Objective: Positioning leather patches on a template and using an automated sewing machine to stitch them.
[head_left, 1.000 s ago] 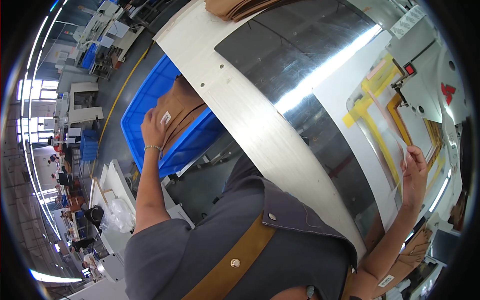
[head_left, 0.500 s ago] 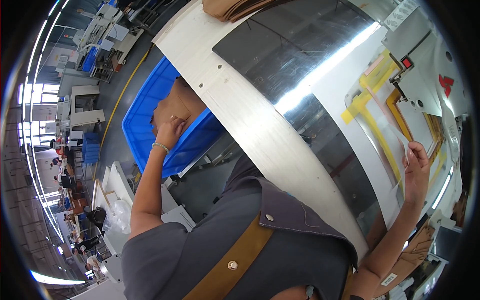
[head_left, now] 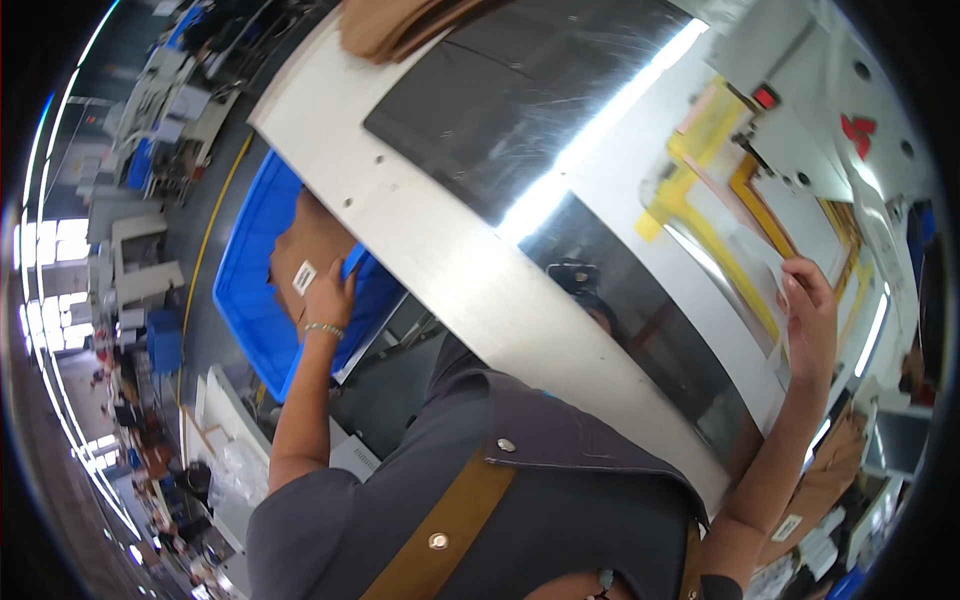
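My left hand [head_left: 328,300] is down in the blue plastic bin [head_left: 236,262], fingers closed at the bin's side rim beside stacked brown fabric pieces [head_left: 322,228]. A white label [head_left: 304,278] lies on the brown pieces, right by its fingertips. A beaded bracelet circles that wrist. My right hand [head_left: 808,300] is raised at the right edge of the white sheet, thumb and fingers pinched together. Between them runs a thin whitish, see-through strip [head_left: 765,255], blurred. Close by is the yellow-taped frame [head_left: 690,220] under the machine head [head_left: 830,110].
A pale worktable [head_left: 430,260] with a glossy dark panel [head_left: 470,110] spans the middle. Folded brown fabric [head_left: 395,28] sits at its far edge. More brown pieces [head_left: 815,480] hang at the lower right. A yellow floor line [head_left: 215,220] passes left of the bin.
The view has shifted. My left hand has moved from on top of the brown pieces to the bin's rim, and the white label now shows. My right hand stays pinched near the frame.
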`<state>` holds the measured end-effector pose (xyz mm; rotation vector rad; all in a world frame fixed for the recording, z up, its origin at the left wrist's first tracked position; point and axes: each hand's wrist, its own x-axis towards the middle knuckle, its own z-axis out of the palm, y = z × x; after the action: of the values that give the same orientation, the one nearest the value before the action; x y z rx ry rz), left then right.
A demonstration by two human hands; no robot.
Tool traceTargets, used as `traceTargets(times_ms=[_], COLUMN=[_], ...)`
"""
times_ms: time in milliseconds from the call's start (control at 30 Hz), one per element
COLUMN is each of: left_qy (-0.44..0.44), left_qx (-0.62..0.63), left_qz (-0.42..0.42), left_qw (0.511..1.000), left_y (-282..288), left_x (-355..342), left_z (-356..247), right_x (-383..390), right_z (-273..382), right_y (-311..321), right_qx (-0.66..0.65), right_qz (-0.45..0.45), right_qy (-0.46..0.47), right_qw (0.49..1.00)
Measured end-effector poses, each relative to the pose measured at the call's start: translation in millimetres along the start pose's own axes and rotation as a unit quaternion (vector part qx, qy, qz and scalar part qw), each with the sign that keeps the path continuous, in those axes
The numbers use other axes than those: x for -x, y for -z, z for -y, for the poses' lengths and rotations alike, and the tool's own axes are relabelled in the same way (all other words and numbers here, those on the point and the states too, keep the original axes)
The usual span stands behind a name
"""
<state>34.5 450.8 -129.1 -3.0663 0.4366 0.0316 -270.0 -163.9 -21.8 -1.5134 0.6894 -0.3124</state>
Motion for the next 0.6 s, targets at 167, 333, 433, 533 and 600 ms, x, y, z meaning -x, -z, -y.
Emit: traceTargets(times_ms=[167, 333, 433, 533, 600], left_qy=[-0.068, -0.218, -0.344, -0.513, -0.606], left_qx=[0.322, 0.368, 0.46, 0.346, 0.241], left_qz=[-0.314, -0.348, -0.229, -0.105, -0.054], left_qw=[0.891, 0.834, 0.786, 0.779, 0.756], left_y=[23, 112, 128, 145, 137], left_x=[-34, -102, -106, -99, -103], left_z=[11, -124, -231, -321, -365], right_x=[-7, -31, -48, -55, -66], right_z=[44, 94, 102, 78, 38], right_y=[17, 48, 51, 17, 21], right_qx=[0.053, 0.333, 0.348, 0.271, 0.308], right_qz=[0.013, -0.109, -0.046, -0.053, -0.03], right_qy=[0.043, 0.127, 0.181, 0.183, 0.153], right_qw=[0.998, 0.928, 0.919, 0.943, 0.939])
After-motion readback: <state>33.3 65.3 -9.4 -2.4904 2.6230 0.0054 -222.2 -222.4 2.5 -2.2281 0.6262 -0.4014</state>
